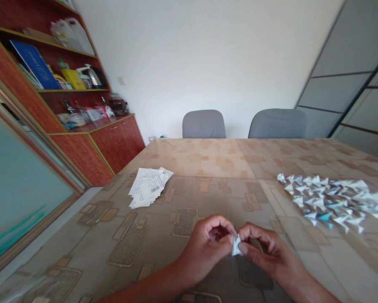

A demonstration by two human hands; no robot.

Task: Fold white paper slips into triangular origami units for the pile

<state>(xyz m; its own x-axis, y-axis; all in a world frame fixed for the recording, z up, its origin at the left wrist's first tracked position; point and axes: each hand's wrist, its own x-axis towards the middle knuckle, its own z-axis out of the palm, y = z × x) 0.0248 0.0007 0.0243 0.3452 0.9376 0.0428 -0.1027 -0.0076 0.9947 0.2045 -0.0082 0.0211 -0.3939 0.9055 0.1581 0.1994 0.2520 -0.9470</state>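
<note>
A small folded white paper piece [236, 245] is held between both hands above the near part of the table. My left hand [209, 237] pinches its left side with thumb and index finger. From the right, my right hand [264, 246] grips the same piece between thumb and fingertips. To the left lies a loose stack of printed paper slips [149, 187]. Many folded paper pieces [331, 200], mostly white with a bluish one, stand in rows on the right.
The patterned tablecloth [204, 164] covers a wide table. Two grey chairs [204, 124] stand behind its far edge. A reddish wooden cabinet [113, 145] with bottles, a kettle and boxes is at the left, beside a glass panel [21, 181].
</note>
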